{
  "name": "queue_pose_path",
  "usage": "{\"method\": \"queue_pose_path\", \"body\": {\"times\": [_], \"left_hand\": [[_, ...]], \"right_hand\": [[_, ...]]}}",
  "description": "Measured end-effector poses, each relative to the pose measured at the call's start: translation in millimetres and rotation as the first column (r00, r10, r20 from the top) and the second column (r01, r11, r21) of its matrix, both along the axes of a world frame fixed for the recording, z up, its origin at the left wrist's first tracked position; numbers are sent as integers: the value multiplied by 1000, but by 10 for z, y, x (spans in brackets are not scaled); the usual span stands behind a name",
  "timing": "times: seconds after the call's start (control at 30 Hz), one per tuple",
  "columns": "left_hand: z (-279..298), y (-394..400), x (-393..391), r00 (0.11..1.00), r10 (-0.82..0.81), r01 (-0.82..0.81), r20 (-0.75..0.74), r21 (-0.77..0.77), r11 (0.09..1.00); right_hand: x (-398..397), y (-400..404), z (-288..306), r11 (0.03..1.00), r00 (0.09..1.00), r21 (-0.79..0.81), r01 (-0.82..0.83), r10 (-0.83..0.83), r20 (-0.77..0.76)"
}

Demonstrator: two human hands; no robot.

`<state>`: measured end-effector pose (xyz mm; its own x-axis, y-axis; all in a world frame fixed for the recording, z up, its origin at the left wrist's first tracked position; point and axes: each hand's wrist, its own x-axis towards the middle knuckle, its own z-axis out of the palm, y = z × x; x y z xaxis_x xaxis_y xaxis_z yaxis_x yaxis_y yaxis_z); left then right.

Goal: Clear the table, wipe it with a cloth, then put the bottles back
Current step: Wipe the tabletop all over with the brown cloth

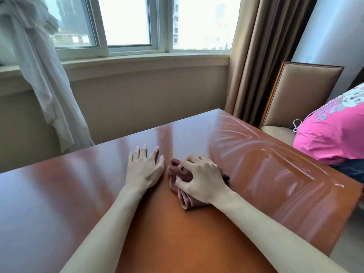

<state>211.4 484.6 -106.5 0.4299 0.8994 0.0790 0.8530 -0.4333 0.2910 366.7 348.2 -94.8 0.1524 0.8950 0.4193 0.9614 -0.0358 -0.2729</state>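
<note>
A: Maroon cloth (184,184) is sitting bunched at frame centre on the wooden table (59,194). Who's holding it?
B: Right hand (201,179) is gripping it, fingers curled over. Left hand (143,166) is lying flat, fingers spread, just beside it.

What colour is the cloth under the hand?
The cloth is dark reddish-brown, seen best in the head view.

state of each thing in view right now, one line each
left hand: flat on the table, fingers spread
right hand: gripping the cloth
cloth: bunched, pressed on the table
table: wet streaks on right side, no bottles on it
brown curtain: drawn aside
</note>
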Motion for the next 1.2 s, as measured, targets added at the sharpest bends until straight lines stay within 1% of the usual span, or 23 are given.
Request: {"method": "queue_pose_path", "body": {"times": [0.17,0.27,0.4,0.47,0.53,0.6,0.7,0.87,1.03,1.1,1.2], "left_hand": [[-21,-13,22,999,13,-14,30,33,999],[-57,9,48,999,26,-28,36,58,998],[-87,82,41,999,38,-40,27,75,996],[-86,56,35,999,36,-37,10,80,996],[-59,36,50,999,44,-44,12,62,997],[-50,59,55,998,53,-54,15,46,997],[-55,70,66,999,47,-47,12,43,998],[-21,47,40,1000,29,-29,-4,7,1000],[12,-7,6,1000,18,-18,-8,-4,1000],[11,25,-13,1000,25,-25,-13,6,1000],[-2,27,-3,1000,19,-19,-13,5,1000]], "right_hand": [[192,926,61,997,999,-67,29,-28,20],[270,1641,53,995,997,-60,80,-80,-2],[456,2490,126,993,999,-107,44,-45,-6],[770,2728,161,983,994,-145,110,-113,-11],[1055,2800,149,969,978,-134,205,-210,-21],[1156,2707,104,964,969,-111,242,-246,-26],[1030,2234,53,976,979,-94,197,-201,-33],[593,861,29,988,991,-81,128,-130,-23],[81,-394,-23,999,998,-10,53,-53,-13],[-32,-587,-36,1000,1000,16,26,-26,-17],[2,-512,-12,1000,1000,11,25,-25,-3]]}}
